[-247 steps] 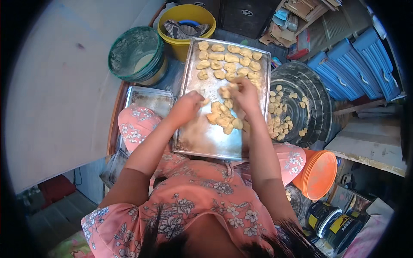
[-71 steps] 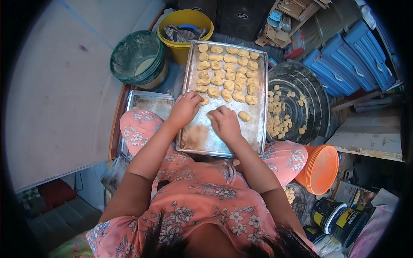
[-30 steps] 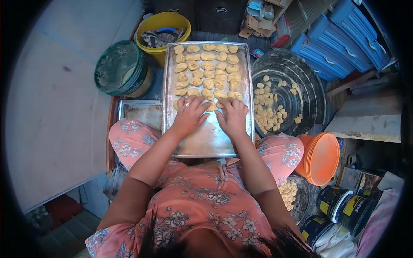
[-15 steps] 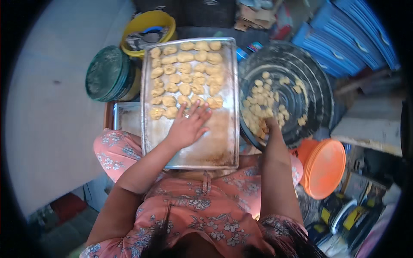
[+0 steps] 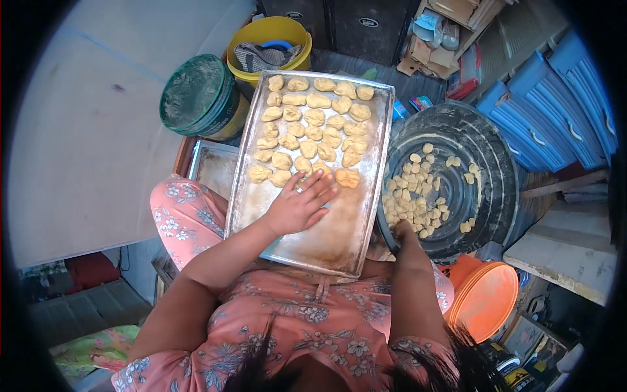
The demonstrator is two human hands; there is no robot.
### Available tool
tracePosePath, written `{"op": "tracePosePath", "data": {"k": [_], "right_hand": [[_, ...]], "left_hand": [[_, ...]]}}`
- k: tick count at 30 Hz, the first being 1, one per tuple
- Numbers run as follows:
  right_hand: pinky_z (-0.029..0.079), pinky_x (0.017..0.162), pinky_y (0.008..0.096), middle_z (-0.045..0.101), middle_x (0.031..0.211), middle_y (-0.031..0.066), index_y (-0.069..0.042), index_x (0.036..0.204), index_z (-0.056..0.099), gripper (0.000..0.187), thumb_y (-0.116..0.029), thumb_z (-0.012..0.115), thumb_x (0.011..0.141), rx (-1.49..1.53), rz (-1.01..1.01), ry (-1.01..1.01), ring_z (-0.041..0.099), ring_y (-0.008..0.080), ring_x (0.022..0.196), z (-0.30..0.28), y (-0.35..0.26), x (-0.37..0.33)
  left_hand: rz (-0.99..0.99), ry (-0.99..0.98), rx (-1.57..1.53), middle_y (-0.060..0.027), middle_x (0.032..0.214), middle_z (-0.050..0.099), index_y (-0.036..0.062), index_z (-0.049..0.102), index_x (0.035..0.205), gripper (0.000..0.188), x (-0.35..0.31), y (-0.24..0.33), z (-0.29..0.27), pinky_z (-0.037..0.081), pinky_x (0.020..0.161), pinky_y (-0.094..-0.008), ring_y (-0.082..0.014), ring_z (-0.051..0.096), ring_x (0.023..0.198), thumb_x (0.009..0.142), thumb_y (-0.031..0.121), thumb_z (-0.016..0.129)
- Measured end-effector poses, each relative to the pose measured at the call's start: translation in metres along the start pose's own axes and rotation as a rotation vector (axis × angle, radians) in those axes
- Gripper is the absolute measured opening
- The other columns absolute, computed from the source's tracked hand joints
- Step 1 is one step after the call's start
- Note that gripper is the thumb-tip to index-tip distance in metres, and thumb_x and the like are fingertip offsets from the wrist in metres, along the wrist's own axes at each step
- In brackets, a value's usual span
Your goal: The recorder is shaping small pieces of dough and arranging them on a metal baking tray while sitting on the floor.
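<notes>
My left hand (image 5: 302,204) lies flat over the metal tray (image 5: 287,255), fingers spread, a ring on one finger. Its fingertips touch the nearest row of dough pieces (image 5: 322,168). Several rows of these lumpy yellowish pieces cover the tray's far part; the tray rests across my lap. On the right, my right hand (image 5: 405,230) reaches down inside the near left rim of a big round black basin (image 5: 499,189). Small dough pieces (image 5: 418,189) are heaped beside it, with a few scattered toward the basin's right side. The fingers of that hand are hidden.
Beyond the tray stand a yellow bucket (image 5: 307,55) with cloth inside and dark green buckets (image 5: 196,91). An orange bucket (image 5: 483,300) lies near the basin's front. Blue plastic drawers (image 5: 542,108) stand at the far right. Another tray (image 5: 214,166) sits left of mine.
The view has shifted, so the tray and basin appear lower and farther right. My right hand has moved from among the dough pieces toward the basin's near left rim. My left hand stays on the tray.
</notes>
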State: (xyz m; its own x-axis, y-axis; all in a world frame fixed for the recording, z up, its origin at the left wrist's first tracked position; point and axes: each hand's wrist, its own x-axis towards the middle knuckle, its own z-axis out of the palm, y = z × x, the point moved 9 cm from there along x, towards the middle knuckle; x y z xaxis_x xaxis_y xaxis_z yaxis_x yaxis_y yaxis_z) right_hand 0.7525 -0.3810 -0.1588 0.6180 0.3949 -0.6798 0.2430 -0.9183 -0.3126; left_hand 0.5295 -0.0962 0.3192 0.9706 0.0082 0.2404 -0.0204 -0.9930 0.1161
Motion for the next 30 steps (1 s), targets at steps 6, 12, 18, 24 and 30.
{"op": "tracePosePath", "data": {"k": [6,12,18,24,30], "right_hand": [[0.049,0.075,0.0431,0.068,0.087,0.0221,0.002,0.085,0.067,0.043,-0.037,0.053,0.077,0.14,-0.053,0.335,0.065,0.0354,0.085,-0.115,-0.025,-0.051],[0.045,0.063,0.0251,0.059,0.078,0.0029,-0.004,0.086,0.064,0.018,-0.007,0.046,0.085,1.309,-0.295,0.389,0.057,0.0145,0.068,-0.269,-0.129,-0.193],[0.044,0.073,0.0258,0.056,0.085,0.0026,-0.003,0.085,0.061,0.017,0.004,0.05,0.073,0.813,-0.803,0.497,0.056,0.015,0.084,-0.278,-0.298,-0.322],[0.046,0.078,0.0317,0.057,0.086,0.0091,-0.005,0.085,0.063,0.017,0.003,0.055,0.072,0.275,-0.881,0.765,0.057,0.024,0.085,-0.212,-0.37,-0.352],[0.047,0.076,0.033,0.059,0.089,0.0104,-0.007,0.086,0.066,0.019,0.003,0.056,0.073,0.402,-0.701,0.884,0.058,0.0268,0.084,-0.207,-0.349,-0.346]], "left_hand": [[-0.167,0.153,-0.064,-0.0119,0.139,0.043,0.0128,0.051,0.129,0.046,-0.023,-0.025,-0.024,0.024,0.107,-0.0484,-0.0291,0.034,0.135,0.085,0.021,0.059],[-0.474,0.344,-0.042,-0.0152,0.127,0.052,0.0081,0.057,0.117,0.032,-0.053,-0.108,-0.074,0.031,0.101,-0.0449,-0.0318,0.045,0.123,0.087,0.016,0.056],[-0.715,0.343,-0.27,-0.0131,0.102,0.063,0.0053,0.061,0.11,0.035,-0.014,-0.174,-0.064,0.041,0.087,-0.0409,-0.0304,0.059,0.098,0.081,0.025,0.064],[-0.77,0.281,-0.279,-0.0112,0.091,0.065,0.0096,0.066,0.099,0.027,-0.004,-0.195,-0.037,0.043,0.08,-0.0412,-0.0299,0.062,0.088,0.076,0.025,0.067],[-0.57,0.416,-0.177,-0.0115,0.1,0.065,0.0085,0.063,0.107,0.027,-0.008,-0.178,-0.06,0.04,0.087,-0.042,-0.0298,0.059,0.096,0.082,0.017,0.06]]}}
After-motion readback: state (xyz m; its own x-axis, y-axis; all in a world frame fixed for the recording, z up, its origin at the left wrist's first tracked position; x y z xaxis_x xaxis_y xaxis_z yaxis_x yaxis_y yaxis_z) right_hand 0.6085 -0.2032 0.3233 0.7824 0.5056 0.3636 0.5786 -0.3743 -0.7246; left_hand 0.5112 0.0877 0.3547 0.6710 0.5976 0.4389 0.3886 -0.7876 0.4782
